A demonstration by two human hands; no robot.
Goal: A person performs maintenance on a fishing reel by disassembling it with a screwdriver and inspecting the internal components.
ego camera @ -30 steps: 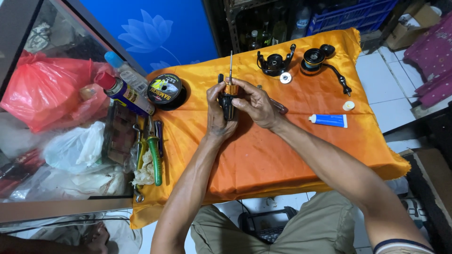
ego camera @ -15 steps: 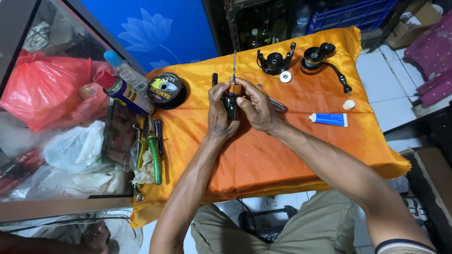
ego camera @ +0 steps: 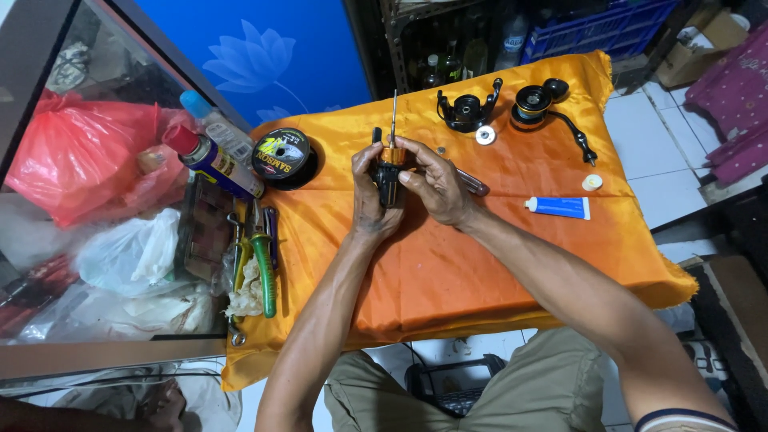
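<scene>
Both hands hold a black fishing reel body [ego camera: 390, 178] with an orange ring and a thin metal shaft sticking up, over an orange cloth [ego camera: 480, 264]. My left hand [ego camera: 370, 196] wraps its left side; my right hand [ego camera: 434, 186] grips the right side with the thumb on the body. Behind it on the cloth lie a black rotor part [ego camera: 466, 110], a black and gold spool with a handle [ego camera: 538, 102] and a small white disc [ego camera: 485, 135].
A blue and white tube [ego camera: 558, 207] and its white cap [ego camera: 592, 182] lie right of my hands. At left are a black line spool [ego camera: 282, 155], spray cans [ego camera: 210, 158], green-handled pliers [ego camera: 263, 264], plastic bags and a glass counter. White tiled floor lies right.
The hands and the reel body have shifted slightly on the cloth; the grip on the reel body stays the same. Nothing else moved.
</scene>
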